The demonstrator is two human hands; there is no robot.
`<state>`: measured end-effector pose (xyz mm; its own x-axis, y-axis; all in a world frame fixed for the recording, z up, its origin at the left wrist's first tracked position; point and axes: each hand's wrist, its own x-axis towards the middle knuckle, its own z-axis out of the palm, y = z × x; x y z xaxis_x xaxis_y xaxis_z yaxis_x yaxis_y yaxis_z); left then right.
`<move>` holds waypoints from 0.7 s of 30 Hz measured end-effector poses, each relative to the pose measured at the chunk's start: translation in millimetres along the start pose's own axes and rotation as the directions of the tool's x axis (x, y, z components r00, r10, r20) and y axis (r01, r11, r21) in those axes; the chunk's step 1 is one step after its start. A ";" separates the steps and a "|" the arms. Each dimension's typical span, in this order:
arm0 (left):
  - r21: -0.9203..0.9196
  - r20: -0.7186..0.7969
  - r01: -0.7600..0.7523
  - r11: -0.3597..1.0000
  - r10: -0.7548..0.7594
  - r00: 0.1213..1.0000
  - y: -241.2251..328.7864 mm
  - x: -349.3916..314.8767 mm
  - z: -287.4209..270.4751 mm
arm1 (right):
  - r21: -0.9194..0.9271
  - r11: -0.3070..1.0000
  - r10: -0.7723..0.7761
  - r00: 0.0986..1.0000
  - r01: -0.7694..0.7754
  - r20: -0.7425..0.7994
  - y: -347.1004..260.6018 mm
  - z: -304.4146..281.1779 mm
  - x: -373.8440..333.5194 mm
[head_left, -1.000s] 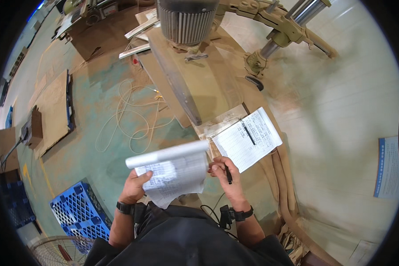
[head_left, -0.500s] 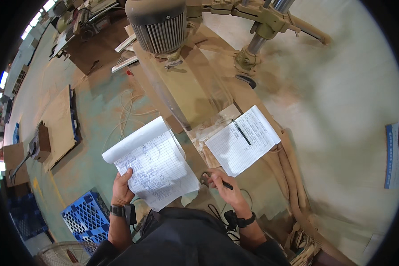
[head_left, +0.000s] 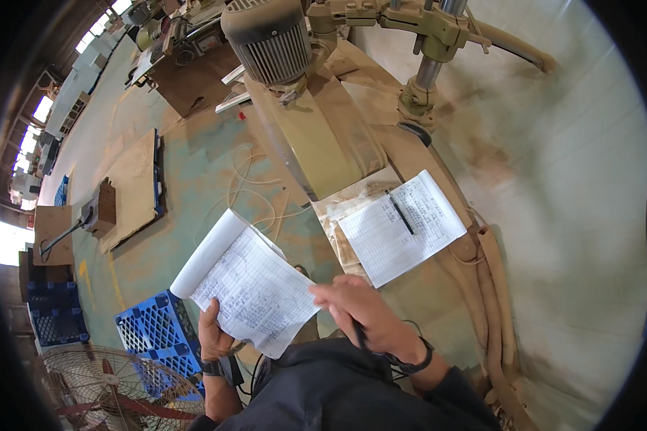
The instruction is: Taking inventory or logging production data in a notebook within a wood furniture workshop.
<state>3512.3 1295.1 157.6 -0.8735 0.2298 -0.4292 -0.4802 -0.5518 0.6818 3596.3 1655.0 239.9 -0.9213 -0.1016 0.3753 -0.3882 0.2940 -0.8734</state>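
My left hand [head_left: 214, 332] grips the lower left edge of a pad of gridded paper [head_left: 259, 287], thumb on top of the sheet. The pad's upper pages are rolled back, and handwriting covers the sheet. My right hand [head_left: 359, 309] is at the pad's right edge, its fingertips seeming to touch the corner. Tucked in that hand is a black pen [head_left: 359, 334], partly hidden by the palm. A second written paper pad [head_left: 381, 251] lies on the dusty machine bench to the right, with a dark pen [head_left: 401, 213] resting across it.
A dusty motor [head_left: 273, 50] and a metal column [head_left: 428, 72] stand beyond the bench. Thick hoses [head_left: 492, 302] run down the right side. On the floor are a blue plastic pallet [head_left: 158, 327], a wire fan [head_left: 111, 381], a cardboard sheet [head_left: 133, 190] and a loose cable [head_left: 248, 172].
My right hand has moved up and left to the held pad's edge, the pen still in it. The whole view has shifted, showing more of the left side and the fan.
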 end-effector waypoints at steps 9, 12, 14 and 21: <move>0.024 -0.020 -0.027 0.999 0.027 0.999 0.4 2.9 0.9 | 0.485 0.489 -0.424 0.684 0.725 -0.594 -128.4 -1.2 23.4; 0.035 -0.008 -0.024 0.999 0.025 1.000 3.5 6.3 9.5 | 0.589 0.410 -0.508 0.710 0.697 -0.488 -135.2 -14.8 31.1; 0.034 -0.021 -0.025 0.999 0.026 0.999 4.4 6.5 11.7 | 0.600 0.369 -0.558 0.685 0.710 -0.468 -131.1 -6.6 27.4; 0.026 0.000 -0.016 1.000 0.016 1.000 5.3 7.6 9.9 | 0.760 0.221 -0.510 0.736 0.611 -0.445 -143.6 -14.1 40.5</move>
<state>3502.4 1301.8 163.9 -0.8812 0.2207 -0.4181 -0.4679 -0.5342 0.7041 3615.0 1622.0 384.9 -0.4710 0.1977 0.8597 -0.6654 -0.7194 -0.1991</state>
